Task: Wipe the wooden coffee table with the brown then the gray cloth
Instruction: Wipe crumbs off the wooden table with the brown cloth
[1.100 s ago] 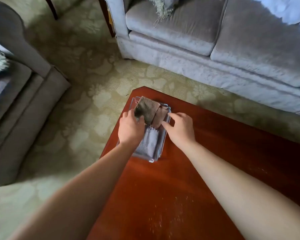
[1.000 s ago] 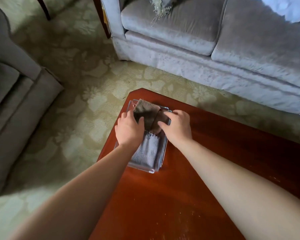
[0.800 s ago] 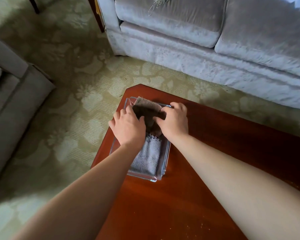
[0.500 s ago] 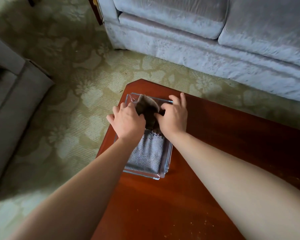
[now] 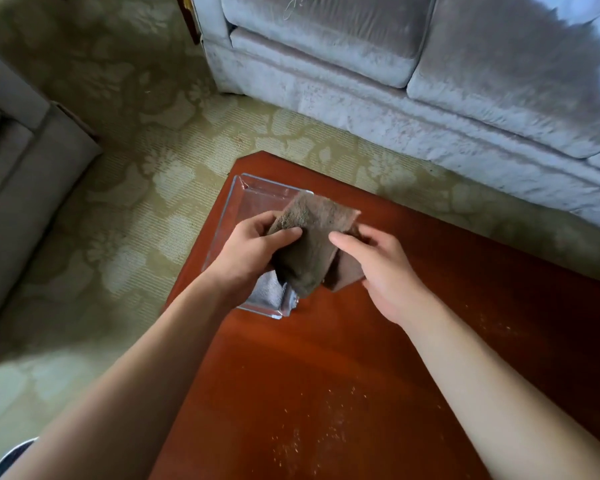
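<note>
The brown cloth [image 5: 309,244] hangs folded in the air above the clear tray [image 5: 246,195], held between both hands. My left hand [image 5: 246,254] pinches its left edge with thumb and fingers. My right hand [image 5: 378,268] grips its right side, fingers partly behind the fabric. The gray cloth [image 5: 269,292] lies in the near end of the tray, mostly hidden under my left hand and the brown cloth. The tray sits on the far left corner of the reddish wooden coffee table [image 5: 343,375]. Pale crumbs [image 5: 312,431] speckle the table's near part.
A pale gray sofa [image 5: 413,71] runs along the far side of the table. A darker armchair [image 5: 25,188] stands at the left. Patterned green carpet [image 5: 146,161] lies between them. The table's left edge slants from the tray toward me.
Both hands have lifted the brown cloth out of the tray and toward me. The tray's far half now shows bare, with the gray cloth left inside.
</note>
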A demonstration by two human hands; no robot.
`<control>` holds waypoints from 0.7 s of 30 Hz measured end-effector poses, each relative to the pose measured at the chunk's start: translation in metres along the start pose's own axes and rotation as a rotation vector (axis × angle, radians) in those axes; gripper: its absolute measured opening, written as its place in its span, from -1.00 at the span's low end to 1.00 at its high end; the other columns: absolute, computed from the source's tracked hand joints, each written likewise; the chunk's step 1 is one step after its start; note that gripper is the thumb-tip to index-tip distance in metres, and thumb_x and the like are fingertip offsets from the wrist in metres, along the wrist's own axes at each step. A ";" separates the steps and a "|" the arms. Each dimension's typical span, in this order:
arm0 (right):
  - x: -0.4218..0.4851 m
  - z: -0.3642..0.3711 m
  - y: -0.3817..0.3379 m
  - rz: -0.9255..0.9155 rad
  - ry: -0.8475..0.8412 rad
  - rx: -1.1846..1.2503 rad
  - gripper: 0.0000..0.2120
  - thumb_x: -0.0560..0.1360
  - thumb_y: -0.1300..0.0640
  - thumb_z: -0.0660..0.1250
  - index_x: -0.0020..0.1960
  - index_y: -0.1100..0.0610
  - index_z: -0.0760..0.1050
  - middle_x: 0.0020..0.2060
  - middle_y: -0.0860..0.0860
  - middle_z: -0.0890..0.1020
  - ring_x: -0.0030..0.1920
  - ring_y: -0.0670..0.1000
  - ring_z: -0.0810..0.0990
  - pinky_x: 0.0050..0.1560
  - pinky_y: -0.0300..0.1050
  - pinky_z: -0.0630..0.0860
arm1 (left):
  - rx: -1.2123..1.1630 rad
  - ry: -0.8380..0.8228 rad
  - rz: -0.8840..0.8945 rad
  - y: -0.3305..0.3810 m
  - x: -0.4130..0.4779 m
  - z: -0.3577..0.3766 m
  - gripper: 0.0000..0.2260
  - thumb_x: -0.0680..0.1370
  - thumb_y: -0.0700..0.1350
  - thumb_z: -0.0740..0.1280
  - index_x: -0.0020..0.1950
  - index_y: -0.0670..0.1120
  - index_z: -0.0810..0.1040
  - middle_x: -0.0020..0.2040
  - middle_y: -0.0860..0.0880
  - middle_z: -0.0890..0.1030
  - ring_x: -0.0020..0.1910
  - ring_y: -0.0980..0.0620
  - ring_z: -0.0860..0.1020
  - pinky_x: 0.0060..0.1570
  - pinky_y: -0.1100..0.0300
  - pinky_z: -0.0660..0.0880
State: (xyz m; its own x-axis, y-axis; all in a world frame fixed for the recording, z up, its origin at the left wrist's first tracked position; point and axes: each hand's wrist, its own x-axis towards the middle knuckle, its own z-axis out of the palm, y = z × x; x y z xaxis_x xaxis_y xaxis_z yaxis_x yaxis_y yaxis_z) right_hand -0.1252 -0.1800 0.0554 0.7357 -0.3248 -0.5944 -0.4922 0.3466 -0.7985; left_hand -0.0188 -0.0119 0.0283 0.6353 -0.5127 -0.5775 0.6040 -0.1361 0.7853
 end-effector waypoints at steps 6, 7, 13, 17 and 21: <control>-0.082 -0.074 0.018 0.094 0.010 0.056 -0.79 0.56 0.22 0.48 0.20 0.15 0.66 0.07 0.12 0.76 0.10 0.19 0.75 0.15 0.38 0.64 | 0.038 -0.113 -0.043 -0.022 -0.056 0.091 -0.84 0.60 -0.29 0.37 0.17 -0.26 0.59 -0.06 -0.16 0.66 -0.10 -0.06 0.64 -0.20 0.15 0.55; -0.098 -0.092 0.023 0.082 0.035 0.055 -0.79 0.56 0.23 0.48 0.19 0.13 0.67 0.07 0.09 0.77 0.12 0.15 0.75 0.23 0.34 0.62 | 0.052 -0.104 -0.042 -0.029 -0.067 0.113 -0.83 0.59 -0.29 0.38 0.18 -0.25 0.59 -0.04 -0.17 0.66 -0.08 -0.07 0.64 -0.19 0.13 0.56; -0.193 -0.230 0.053 0.059 0.082 0.036 -0.85 0.57 0.16 0.48 0.13 0.03 0.68 0.03 0.00 0.77 0.10 0.06 0.74 0.25 0.25 0.63 | 0.187 -0.017 0.068 -0.087 -0.127 0.259 -0.83 0.56 -0.31 0.43 0.11 -0.14 0.68 -0.02 -0.13 0.74 -0.04 -0.04 0.71 -0.17 0.18 0.61; -0.264 -0.329 0.076 0.093 0.128 -0.012 -0.87 0.58 0.13 0.48 0.11 -0.02 0.66 -0.01 -0.05 0.78 0.03 0.01 0.75 0.10 0.15 0.71 | 0.167 -0.027 0.050 -0.137 -0.171 0.363 -0.81 0.55 -0.30 0.45 0.14 -0.12 0.67 0.01 -0.12 0.74 0.01 -0.05 0.72 -0.11 0.16 0.62; -0.324 -0.400 0.098 0.149 0.151 -0.069 -0.86 0.58 0.13 0.48 0.13 -0.02 0.67 0.01 -0.05 0.78 0.09 0.05 0.74 0.20 0.21 0.67 | 0.107 -0.020 0.041 -0.189 -0.218 0.437 -0.80 0.57 -0.31 0.43 0.16 -0.11 0.66 0.05 -0.12 0.72 0.05 -0.05 0.71 -0.08 0.15 0.64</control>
State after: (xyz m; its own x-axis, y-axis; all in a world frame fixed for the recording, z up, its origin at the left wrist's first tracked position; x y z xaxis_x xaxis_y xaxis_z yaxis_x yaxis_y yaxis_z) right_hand -0.5980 -0.3922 0.1320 0.5770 -0.4040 -0.7098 -0.6251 0.3409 -0.7022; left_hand -0.4818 -0.2447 0.1036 0.6483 -0.5364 -0.5403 0.5220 -0.2034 0.8283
